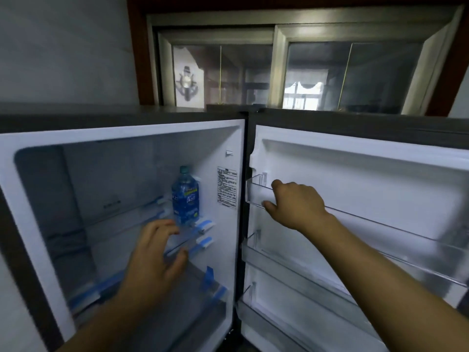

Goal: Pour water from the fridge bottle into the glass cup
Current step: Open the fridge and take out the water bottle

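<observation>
A blue water bottle (185, 196) with a teal cap stands upright on the upper glass shelf (132, 222) inside the open fridge, toward its right wall. My left hand (154, 257) hovers inside the fridge just below and left of the bottle, fingers spread, touching nothing I can make out. My right hand (294, 201) rests on the clear upper door rack (256, 189) of the fridge door, thumb under its rim and fingers over it. No glass cup is in view.
The fridge door (368, 199) stands swung open to the right, with three clear racks holding nothing. Blue tape strips (205, 224) mark the shelf edges. A lower drawer (182, 301) sits below. A window (279, 72) is above the fridge.
</observation>
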Motion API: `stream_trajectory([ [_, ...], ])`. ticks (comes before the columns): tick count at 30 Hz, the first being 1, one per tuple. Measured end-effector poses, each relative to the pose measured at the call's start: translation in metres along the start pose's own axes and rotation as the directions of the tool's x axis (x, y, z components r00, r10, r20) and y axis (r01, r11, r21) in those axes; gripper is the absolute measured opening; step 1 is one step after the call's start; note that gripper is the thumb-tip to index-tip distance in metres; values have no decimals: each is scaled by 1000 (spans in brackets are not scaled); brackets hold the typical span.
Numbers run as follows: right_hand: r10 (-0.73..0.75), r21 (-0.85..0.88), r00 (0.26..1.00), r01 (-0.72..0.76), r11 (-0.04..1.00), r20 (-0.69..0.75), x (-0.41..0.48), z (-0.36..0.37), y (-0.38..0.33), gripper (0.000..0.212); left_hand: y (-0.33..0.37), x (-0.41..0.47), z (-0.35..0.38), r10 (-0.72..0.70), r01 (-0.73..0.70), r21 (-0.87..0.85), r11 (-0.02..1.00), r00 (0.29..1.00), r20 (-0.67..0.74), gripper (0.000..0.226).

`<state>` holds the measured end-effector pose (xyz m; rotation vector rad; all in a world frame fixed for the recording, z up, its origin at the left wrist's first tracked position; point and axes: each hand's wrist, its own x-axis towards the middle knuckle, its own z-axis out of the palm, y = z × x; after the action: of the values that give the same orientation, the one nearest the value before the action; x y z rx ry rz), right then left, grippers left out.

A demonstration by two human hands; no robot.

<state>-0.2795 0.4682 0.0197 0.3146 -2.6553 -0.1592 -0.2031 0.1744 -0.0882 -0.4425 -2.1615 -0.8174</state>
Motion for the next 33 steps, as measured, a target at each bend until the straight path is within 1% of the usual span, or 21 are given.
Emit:
stream_trajectory([
  [2, -23, -20, 1000, 22, 1000, -17, 12, 8, -3, 43, -20, 15, 26, -163, 162, -77, 984, 987, -11, 30],
  [4, -38, -57, 999, 36, 998, -36, 19, 14, -1, 41, -44, 34, 51, -329, 323, -126, 938, 944, -32, 32],
  [6, -41, -76, 998, 37, 996, -52, 21, 18, 4, 40, -65, 58, 74, -428, 411, -196, 890, 902, -55, 35],
  [9, -40, -74, 997, 36, 997, -60, 22, 24, 14, 39, -89, 95, 101, -539, 502, -275, 820, 839, -78, 36],
  [12, -35, -64, 998, 31, 997, -60, 24, 29, 23, 38, -128, 123, 124, -588, 542, -265, 798, 796, -142, 41],
  [15, -32, -62, 997, 28, 998, -68, 27, 34, 32, 37, -165, 137, 142, -639, 605, -230, 762, 761, -115, 58],
  [17, -46, -69, 996, 40, 997, -75, 27, 37, 38, 39, -177, 141, 152, -665, 618, -292, 730, 740, -98, 75],
  [18, -56, -76, 995, 49, 996, -85, 28, 39, 40, 39, -184, 142, 159, -663, 605, -333, 724, 743, -92, 79],
  [21, -77, -102, 990, 66, 993, -116, 31, 44, 47, 39, -200, 140, 173, -664, 593, -435, 678, 747, -17, 81],
  [23, -94, -126, 987, 77, 989, -131, 33, 46, 50, 40, -208, 140, 178, -667, 590, -471, 656, 745, 4, 83],
  [25, -101, -150, 986, 81, 985, -131, 35, 49, 53, 40, -213, 139, 182, -685, 607, -488, 628, 728, 23, 81],
  [29, -90, -163, 989, 70, 984, -118, 36, 52, 58, 41, -216, 141, 184, -697, 621, -496, 607, 716, 44, 82],
  [33, -82, -148, 991, 66, 987, -109, 35, 50, 59, 41, -207, 141, 183, -713, 623, -479, 619, 701, -10, 83],
])
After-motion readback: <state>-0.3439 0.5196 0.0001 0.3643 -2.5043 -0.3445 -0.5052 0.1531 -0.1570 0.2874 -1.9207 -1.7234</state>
